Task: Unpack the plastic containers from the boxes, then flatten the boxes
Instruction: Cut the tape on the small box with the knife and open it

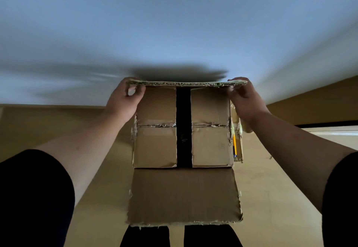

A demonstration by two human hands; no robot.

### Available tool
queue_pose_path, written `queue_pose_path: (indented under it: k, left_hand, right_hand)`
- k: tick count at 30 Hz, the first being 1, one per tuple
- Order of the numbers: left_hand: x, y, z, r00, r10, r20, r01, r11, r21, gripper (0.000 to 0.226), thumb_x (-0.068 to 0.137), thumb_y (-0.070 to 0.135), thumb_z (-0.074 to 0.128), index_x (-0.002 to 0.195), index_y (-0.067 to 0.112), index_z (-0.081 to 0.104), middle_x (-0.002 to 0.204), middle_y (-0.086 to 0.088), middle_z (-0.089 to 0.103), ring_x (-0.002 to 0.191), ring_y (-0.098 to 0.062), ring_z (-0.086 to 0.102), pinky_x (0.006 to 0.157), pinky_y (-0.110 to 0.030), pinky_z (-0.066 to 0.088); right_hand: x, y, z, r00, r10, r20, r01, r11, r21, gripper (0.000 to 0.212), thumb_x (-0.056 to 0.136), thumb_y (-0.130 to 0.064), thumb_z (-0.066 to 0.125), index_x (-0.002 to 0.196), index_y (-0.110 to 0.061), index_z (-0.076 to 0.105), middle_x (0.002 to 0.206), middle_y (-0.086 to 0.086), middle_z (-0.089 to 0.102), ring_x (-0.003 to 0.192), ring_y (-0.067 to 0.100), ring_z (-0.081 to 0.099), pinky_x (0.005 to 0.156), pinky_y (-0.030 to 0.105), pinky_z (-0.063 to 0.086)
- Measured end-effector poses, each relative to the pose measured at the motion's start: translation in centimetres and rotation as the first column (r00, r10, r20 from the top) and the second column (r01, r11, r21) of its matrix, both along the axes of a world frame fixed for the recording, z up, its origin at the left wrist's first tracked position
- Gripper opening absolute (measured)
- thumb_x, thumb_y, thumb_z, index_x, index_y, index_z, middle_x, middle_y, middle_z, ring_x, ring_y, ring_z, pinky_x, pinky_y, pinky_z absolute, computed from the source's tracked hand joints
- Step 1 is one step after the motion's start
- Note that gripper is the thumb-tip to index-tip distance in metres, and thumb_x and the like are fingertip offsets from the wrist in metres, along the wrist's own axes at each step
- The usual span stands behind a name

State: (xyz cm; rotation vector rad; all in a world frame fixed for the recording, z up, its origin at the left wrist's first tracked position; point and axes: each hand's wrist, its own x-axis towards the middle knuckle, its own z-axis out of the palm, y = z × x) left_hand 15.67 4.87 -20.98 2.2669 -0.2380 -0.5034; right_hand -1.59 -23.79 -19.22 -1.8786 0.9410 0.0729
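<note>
The brown corrugated cardboard box (184,128) is held up in front of the pale wall (174,24), its two inner flaps parted by a dark gap and a large flap hanging toward the person. The left hand (124,99) and right hand (244,99) each pinch a corner of its top edge.

The light was dim and bluish. A dark, smeared shadow (180,73) lay on the wall (174,24) at 12 o'clock above the cardboard box (184,146). Edges curved at 3 and 9 o'clock; the wall looked blurred.
</note>
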Motion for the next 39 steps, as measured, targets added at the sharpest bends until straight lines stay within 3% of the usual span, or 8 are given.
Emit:
queue_pose_path:
  k: [5,14,17,23,27,32,36,39]
  left_hand:
    - [0.8,-0.9,-0.4,0.998,-0.028,-0.061,0.031,0.999,0.038,0.039,0.100,0.045,0.046,0.125,0.015,0.053,0.118,-0.002,0.063,0.111,-0.018,0.055,0.086,-0.025,0.036]
    - [-0.9,-1.0,-0.4,0.993,0.115,-0.031,-0.115,0.993,0.024,0.037,0.100,0.047,0.046,0.117,0.015,0.053,0.088,0.009,0.054,0.081,-0.010,0.052,0.062,-0.017,0.035]
    - [-1.3,-0.9,-0.4,0.987,0.158,-0.037,-0.158,0.987,-0.009,0.031,0.099,0.046,0.050,0.104,0.016,0.054,0.081,0.011,0.053,0.073,0.000,0.049,0.061,-0.019,0.037]
    - [-3.1,0.0,-1.1,0.933,0.285,-0.222,-0.315,0.942,-0.118,0.037,0.097,0.048,0.052,0.073,0.019,0.050,0.069,0.002,0.049,0.064,-0.013,0.046,0.063,-0.030,0.036]
    - [-4.0,0.5,-1.0,0.881,0.304,-0.362,-0.356,0.931,-0.085,0.066,0.083,0.067,0.053,0.098,0.004,0.057,0.086,-0.006,0.058,0.080,-0.022,0.056,0.076,-0.040,0.048]
    - [-3.9,0.0,-1.0,0.869,0.336,-0.363,-0.346,0.937,0.041,0.060,0.090,0.063,0.047,0.108,0.007,0.057,0.104,-0.016,0.064,0.091,-0.032,0.061,0.081,-0.046,0.052]
    - [-3.1,-0.4,-1.4,0.830,0.381,-0.408,-0.363,0.923,0.126,0.048,0.094,0.055,0.048,0.105,0.009,0.057,0.094,-0.002,0.054,0.084,-0.021,0.052,0.079,-0.038,0.041]
    - [-3.0,-0.8,-2.1,0.811,0.407,-0.420,-0.367,0.913,0.178,0.043,0.095,0.048,0.053,0.119,0.012,0.057,0.118,-0.005,0.057,0.105,-0.029,0.054,0.086,-0.036,0.039]
  right_hand:
    - [0.5,0.0,-0.8,0.997,-0.059,-0.040,0.061,0.998,0.032,0.032,0.104,-0.049,0.041,0.126,-0.030,0.053,0.105,-0.009,0.059,0.100,0.017,0.052,0.084,0.030,0.036]
    - [0.9,0.9,-0.6,0.986,-0.147,-0.077,0.147,0.989,-0.005,0.041,0.104,-0.048,0.040,0.076,-0.018,0.042,0.069,-0.003,0.035,0.064,0.015,0.034,0.059,0.033,0.028]
    - [0.5,1.0,-0.3,0.983,-0.168,-0.070,0.168,0.986,0.007,0.045,0.103,-0.050,0.042,0.071,-0.019,0.037,0.066,-0.003,0.032,0.062,0.016,0.031,0.059,0.033,0.025]
    - [-1.1,2.0,-0.4,0.971,-0.205,-0.127,0.212,0.976,0.050,0.055,0.099,-0.059,0.042,0.084,-0.009,0.058,0.075,0.005,0.042,0.070,0.018,0.041,0.064,0.033,0.031]
    - [-1.7,2.5,-0.9,0.952,-0.223,-0.211,0.240,0.969,0.063,0.062,0.096,-0.064,0.042,0.102,-0.007,0.066,0.086,0.007,0.055,0.078,0.021,0.051,0.070,0.034,0.038]
    - [-0.6,3.1,-0.9,0.919,-0.258,-0.298,0.295,0.952,0.083,0.057,0.096,-0.061,0.042,0.092,-0.009,0.065,0.080,0.005,0.053,0.074,0.022,0.050,0.067,0.034,0.039]
    - [0.5,3.3,-1.9,0.903,-0.298,-0.308,0.359,0.919,0.162,0.042,0.093,-0.058,0.051,0.078,-0.019,0.056,0.084,0.003,0.058,0.079,0.023,0.057,0.077,0.041,0.056]
    - [0.7,3.4,-3.0,0.856,-0.365,-0.365,0.443,0.883,0.156,0.042,0.090,-0.056,0.058,0.098,-0.015,0.056,0.104,0.006,0.057,0.088,0.023,0.057,0.085,0.039,0.054]
